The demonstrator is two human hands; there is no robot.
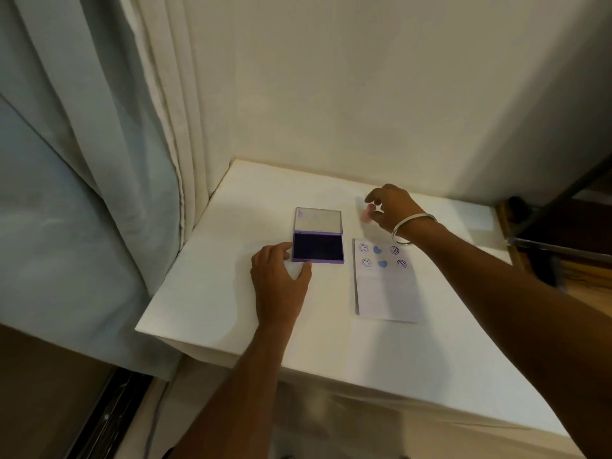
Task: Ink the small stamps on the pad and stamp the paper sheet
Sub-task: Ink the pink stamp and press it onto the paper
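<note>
Pinching a small, light, rigid stamp (366, 216) by its sides, the right hand (392, 208) hovers at one o'clock of the ink pad (318, 250); left hand (280, 279), fingers spread, steadies it.

Matt white cloth covers the table (231, 313), the ink pad (318, 250) case is glossy purple plastic.
</note>
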